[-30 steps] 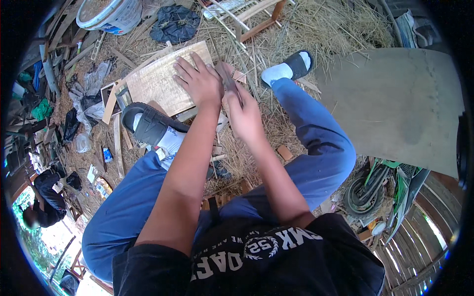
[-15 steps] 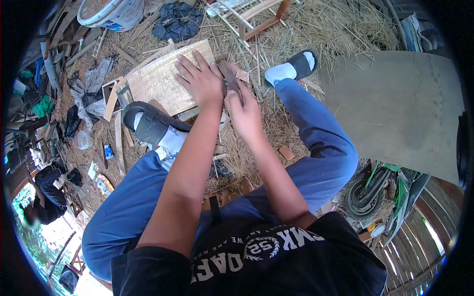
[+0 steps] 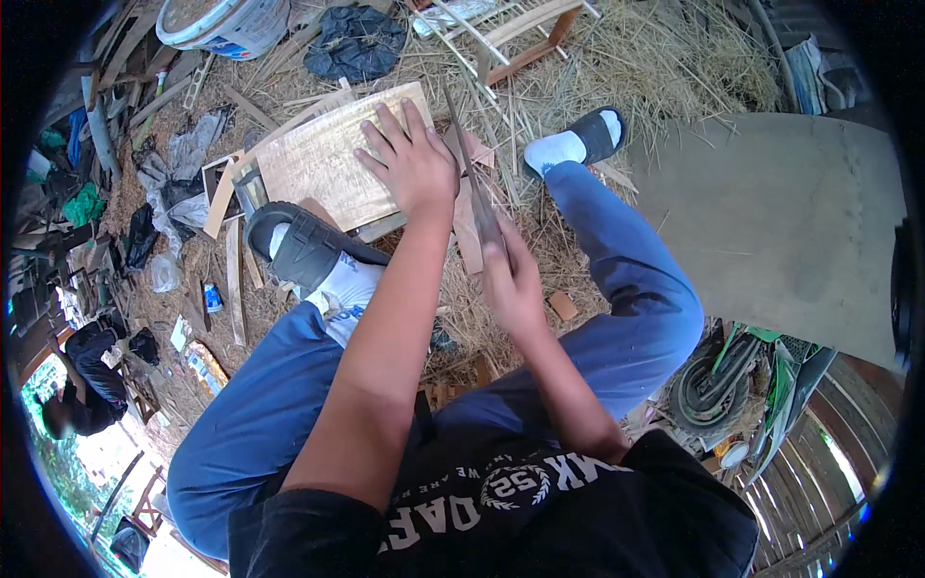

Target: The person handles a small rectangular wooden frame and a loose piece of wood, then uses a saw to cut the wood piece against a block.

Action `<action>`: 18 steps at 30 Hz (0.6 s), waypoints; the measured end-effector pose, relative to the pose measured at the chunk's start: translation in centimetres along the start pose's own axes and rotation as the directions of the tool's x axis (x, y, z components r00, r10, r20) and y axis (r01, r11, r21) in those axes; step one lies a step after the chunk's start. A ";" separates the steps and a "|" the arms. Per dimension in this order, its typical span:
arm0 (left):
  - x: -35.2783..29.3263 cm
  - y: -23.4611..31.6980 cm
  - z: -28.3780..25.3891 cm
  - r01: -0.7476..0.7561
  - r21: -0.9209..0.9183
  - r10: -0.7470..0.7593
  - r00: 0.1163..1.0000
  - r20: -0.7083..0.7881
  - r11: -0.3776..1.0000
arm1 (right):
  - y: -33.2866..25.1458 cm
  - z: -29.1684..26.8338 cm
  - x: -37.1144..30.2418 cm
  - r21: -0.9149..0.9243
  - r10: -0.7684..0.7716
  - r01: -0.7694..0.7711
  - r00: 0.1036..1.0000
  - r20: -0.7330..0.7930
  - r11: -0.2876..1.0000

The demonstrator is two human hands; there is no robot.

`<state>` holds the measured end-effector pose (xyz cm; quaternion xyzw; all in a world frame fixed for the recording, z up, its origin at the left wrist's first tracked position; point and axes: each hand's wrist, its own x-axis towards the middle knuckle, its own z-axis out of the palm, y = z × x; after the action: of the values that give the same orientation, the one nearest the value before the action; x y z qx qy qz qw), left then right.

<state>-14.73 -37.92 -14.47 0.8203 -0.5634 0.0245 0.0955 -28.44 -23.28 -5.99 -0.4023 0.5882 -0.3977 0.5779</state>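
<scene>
My left hand (image 3: pixel 412 159) lies flat with spread fingers on a pale wooden board (image 3: pixel 318 159), near its right edge. In my right hand (image 3: pixel 514 289) is what looks like a handsaw (image 3: pixel 472 178), gripped at its near end. Its long dark blade points away from me, seen almost edge-on, along the board's right side. The blade's teeth cannot be made out. My left foot, in a black sandal (image 3: pixel 303 246), rests against the board's near-left side. A thin reddish-brown wood piece (image 3: pixel 467 231) lies under and beside the blade.
Straw and wood scraps cover the floor around a black plastic bag (image 3: pixel 355 43), a white bucket (image 3: pixel 226 29) and a small wooden frame (image 3: pixel 530 48). A large grey sheet (image 3: pixel 771 212) lies to the right, near a small wheel (image 3: pixel 708 390). Another person (image 3: pixel 92 385) is at far left.
My right hand has drawn back toward me with the saw, so more of the blade shows. The left hand stays flat on the board; the whole view has shifted slightly.
</scene>
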 end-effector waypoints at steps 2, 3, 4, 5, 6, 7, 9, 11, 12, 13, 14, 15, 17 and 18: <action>0.0 0.2 0.0 0.004 -0.005 -0.004 1.000 0.007 1.000 | -0.1 -0.8 -1.0 -0.012 0.042 -0.041 0.999 0.021 0.999; 0.3 0.3 0.1 -0.003 0.008 0.003 1.000 -0.004 1.000 | -0.1 -1.0 -0.7 -0.018 0.061 -0.061 0.998 0.034 0.998; 0.1 -0.1 -0.1 -0.006 0.026 0.007 1.000 -0.010 1.000 | -0.6 -1.1 -0.6 -0.024 0.086 -0.085 0.995 0.051 0.996; 0.1 -0.2 0.0 -0.007 0.022 0.007 1.000 -0.012 1.000 | -1.3 -0.7 1.1 -0.026 0.084 -0.082 0.995 0.049 0.996; 0.2 -0.1 0.1 -0.013 0.001 0.013 1.000 -0.004 1.000 | -2.3 0.1 4.0 -0.067 0.068 -0.064 0.996 0.065 0.996; 0.3 0.1 -0.1 -0.020 -0.019 0.020 1.000 0.001 1.000 | -3.1 0.8 6.1 -0.105 0.051 -0.042 0.995 0.082 0.994; 0.5 0.3 -0.3 -0.025 -0.021 0.025 1.000 -0.002 0.999 | -0.4 2.3 7.9 -0.157 -0.069 0.066 0.997 -0.017 0.985; 0.1 0.4 -0.6 -0.028 -0.029 0.029 0.999 0.016 0.999 | -0.2 2.6 7.1 -0.231 -0.176 0.146 0.978 -0.115 0.962; -0.4 0.5 -0.9 -0.042 0.046 0.039 0.998 0.046 0.998 | -0.1 1.9 5.4 -0.074 -0.115 0.108 0.987 -0.111 0.991; -0.5 0.8 -1.3 -0.054 0.119 0.046 0.997 0.068 0.991 | -0.6 1.2 4.3 0.084 -0.064 0.072 0.993 -0.096 0.994; -0.7 0.9 -1.2 -0.057 0.116 0.049 0.996 0.068 0.992 | -0.2 0.9 4.5 0.127 0.040 -0.029 0.996 -0.085 0.991; -0.8 1.0 -1.1 -0.067 0.089 0.061 0.996 0.067 0.994 | 0.2 0.5 4.5 0.168 0.147 -0.133 0.986 -0.074 0.977; -0.4 0.7 -0.6 -0.076 0.069 0.072 0.996 0.056 0.995 | -2.0 1.4 5.5 -0.092 0.006 -0.011 0.998 -0.056 0.996; -0.1 0.6 0.0 -0.031 0.014 0.030 0.999 0.014 0.999 | -2.4 2.0 6.0 -0.092 -0.039 0.036 0.999 -0.032 0.995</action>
<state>-15.30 -37.97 -14.43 0.8124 -0.5763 0.0241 0.0854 -26.42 -29.74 -5.97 -0.4325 0.6079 -0.3879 0.5412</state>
